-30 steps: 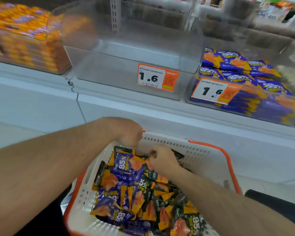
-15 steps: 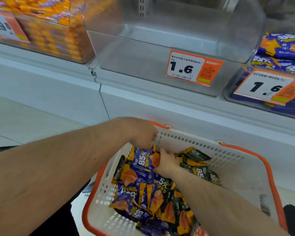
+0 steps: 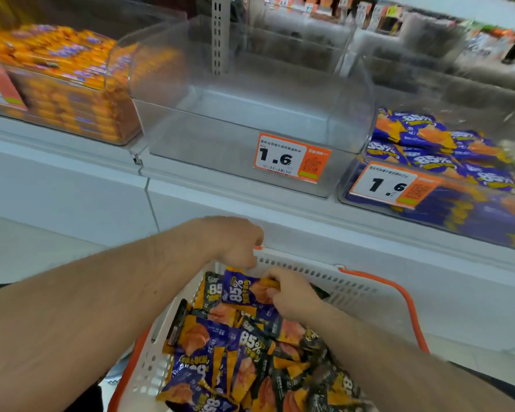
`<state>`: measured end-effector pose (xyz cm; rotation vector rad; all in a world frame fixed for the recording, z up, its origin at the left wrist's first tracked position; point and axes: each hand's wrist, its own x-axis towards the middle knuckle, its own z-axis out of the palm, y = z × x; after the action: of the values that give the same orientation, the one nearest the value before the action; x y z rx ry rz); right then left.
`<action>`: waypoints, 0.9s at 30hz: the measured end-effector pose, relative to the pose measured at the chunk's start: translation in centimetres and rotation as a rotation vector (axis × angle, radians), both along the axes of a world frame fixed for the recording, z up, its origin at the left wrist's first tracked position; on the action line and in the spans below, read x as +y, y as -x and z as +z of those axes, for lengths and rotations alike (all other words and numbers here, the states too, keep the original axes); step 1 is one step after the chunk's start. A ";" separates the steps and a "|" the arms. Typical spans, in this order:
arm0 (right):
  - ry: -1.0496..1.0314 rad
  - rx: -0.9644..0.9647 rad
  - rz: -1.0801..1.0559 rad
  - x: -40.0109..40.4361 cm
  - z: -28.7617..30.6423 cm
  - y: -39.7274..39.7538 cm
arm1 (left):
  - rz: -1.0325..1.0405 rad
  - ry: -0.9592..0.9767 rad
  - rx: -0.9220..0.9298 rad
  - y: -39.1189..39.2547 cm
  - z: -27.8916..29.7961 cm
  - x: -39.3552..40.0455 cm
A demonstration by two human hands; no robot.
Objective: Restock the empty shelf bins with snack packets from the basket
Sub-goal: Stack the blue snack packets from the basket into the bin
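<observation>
Head view: purple packet (image 3: 244, 289) at basket's (image 3: 366, 288) far edge, long axis crosswise, pinched by right hand (image 3: 292, 295). Left hand (image 3: 235, 242) curled at the far rim; hold unclear. Empty bin (image 3: 250, 114) lies straight above and beyond, nearer the right hand.

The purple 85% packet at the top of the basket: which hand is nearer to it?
Right. The right hand pinches the purple 85% packet at its right edge; the left hand is just above it at the basket rim.
</observation>
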<state>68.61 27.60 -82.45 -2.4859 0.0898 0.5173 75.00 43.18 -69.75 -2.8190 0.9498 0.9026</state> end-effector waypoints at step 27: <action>-0.901 -0.745 -0.922 -14.2 24.8 1.9 | 0.183 1.132 -0.516 -1.5 9.6 -13.6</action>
<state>66.72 13.35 -57.63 -1.3798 0.5287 -0.6349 76.45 29.56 -60.19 -3.6938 1.4074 -0.6373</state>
